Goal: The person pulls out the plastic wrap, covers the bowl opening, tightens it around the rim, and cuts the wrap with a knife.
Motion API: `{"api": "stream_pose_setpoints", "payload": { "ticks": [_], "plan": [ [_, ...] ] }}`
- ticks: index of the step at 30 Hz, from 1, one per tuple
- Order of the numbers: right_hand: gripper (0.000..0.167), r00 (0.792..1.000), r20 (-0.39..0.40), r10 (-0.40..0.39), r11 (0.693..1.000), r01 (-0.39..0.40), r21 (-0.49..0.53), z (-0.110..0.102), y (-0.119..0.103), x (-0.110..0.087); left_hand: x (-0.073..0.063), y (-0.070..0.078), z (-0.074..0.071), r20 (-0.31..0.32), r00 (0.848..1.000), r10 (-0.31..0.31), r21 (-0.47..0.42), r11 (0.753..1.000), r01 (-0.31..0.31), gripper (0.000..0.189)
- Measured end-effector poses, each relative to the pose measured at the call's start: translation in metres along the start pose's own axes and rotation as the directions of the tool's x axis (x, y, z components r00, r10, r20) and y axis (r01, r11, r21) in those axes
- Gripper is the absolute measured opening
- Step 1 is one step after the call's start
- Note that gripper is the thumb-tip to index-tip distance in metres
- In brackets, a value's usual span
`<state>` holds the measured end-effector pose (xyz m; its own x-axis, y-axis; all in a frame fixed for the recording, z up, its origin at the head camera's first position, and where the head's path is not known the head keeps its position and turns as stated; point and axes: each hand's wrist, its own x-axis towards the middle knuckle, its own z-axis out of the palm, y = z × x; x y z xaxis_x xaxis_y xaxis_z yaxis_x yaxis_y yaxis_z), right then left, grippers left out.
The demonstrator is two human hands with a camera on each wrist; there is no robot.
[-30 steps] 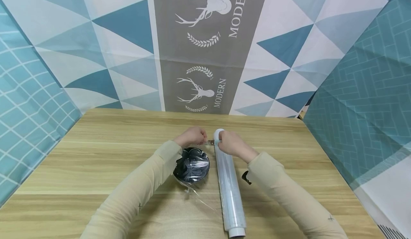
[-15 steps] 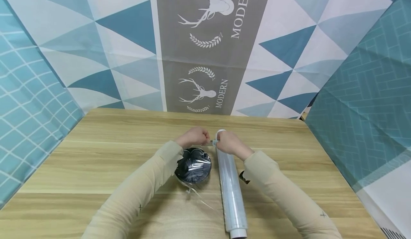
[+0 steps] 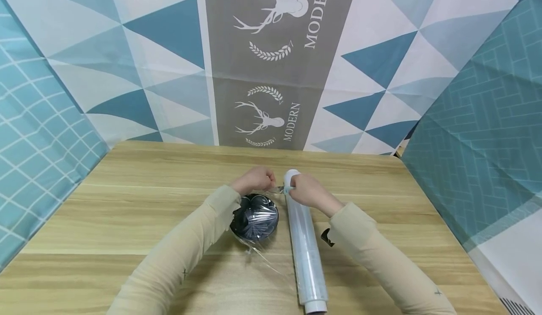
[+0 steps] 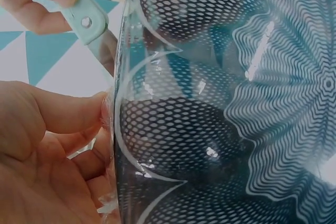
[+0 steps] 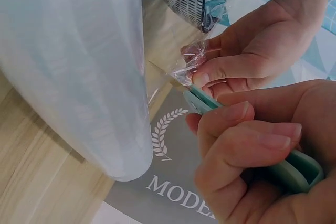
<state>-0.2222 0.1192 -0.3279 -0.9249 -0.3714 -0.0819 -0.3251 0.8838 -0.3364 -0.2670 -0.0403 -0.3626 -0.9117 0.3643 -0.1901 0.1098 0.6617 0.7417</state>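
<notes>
A dark bowl [image 3: 255,218] with a white scalloped, dotted pattern [image 4: 178,135] sits on the table under stretched cling film. Just beyond its far rim my left hand [image 3: 256,180] pinches a gathered strip of cling film [image 5: 188,65] between thumb and fingers. My right hand [image 3: 312,192] grips a knife with a pale green handle [image 5: 296,174]. The knife's blade [image 4: 105,51] points toward the film beside my left fingertips. Directly under my right hand lies the far end of a long cling film roll [image 3: 306,258].
Loose film [image 3: 262,258] trails from the bowl's near side toward the roll. A small dark object [image 3: 327,237] lies on the wooden table [image 3: 148,202] by my right cuff. Patterned cloth [image 3: 262,70] hangs behind the table and along both sides.
My right hand with the knife shifted slightly left, then back right, showing more blade now. My left hand keeps its pinch on the film; bowl and roll stay in place.
</notes>
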Motion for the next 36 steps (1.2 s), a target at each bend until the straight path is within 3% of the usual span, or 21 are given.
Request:
{"api": "stream_pose_setpoints", "payload": {
  "ticks": [10,18,25,36],
  "plan": [
    [0.021,0.997,0.063,0.05,0.999,-0.051,0.002,-0.001,0.002,-0.012,-0.002,0.0,-0.001,0.007,1.0,-0.007,0.017,1.0,0.007,0.008],
    [0.016,0.998,0.054,0.04,0.999,-0.04,-0.006,0.001,0.002,-0.024,-0.003,-0.002,0.0,0.006,1.0,-0.009,-0.047,0.999,0.009,0.007],
    [0.013,1.0,0.027,0.012,1.0,-0.012,-0.007,0.002,0.001,-0.032,-0.003,-0.001,-0.002,-0.014,1.0,-0.008,-0.012,1.0,0.008,0.008],
    [0.01,0.998,0.028,0.051,0.999,-0.052,0.006,0.001,-0.003,-0.045,-0.006,0.001,-0.002,-0.014,1.0,-0.002,-0.015,1.0,0.002,0.007]
  ]
}}
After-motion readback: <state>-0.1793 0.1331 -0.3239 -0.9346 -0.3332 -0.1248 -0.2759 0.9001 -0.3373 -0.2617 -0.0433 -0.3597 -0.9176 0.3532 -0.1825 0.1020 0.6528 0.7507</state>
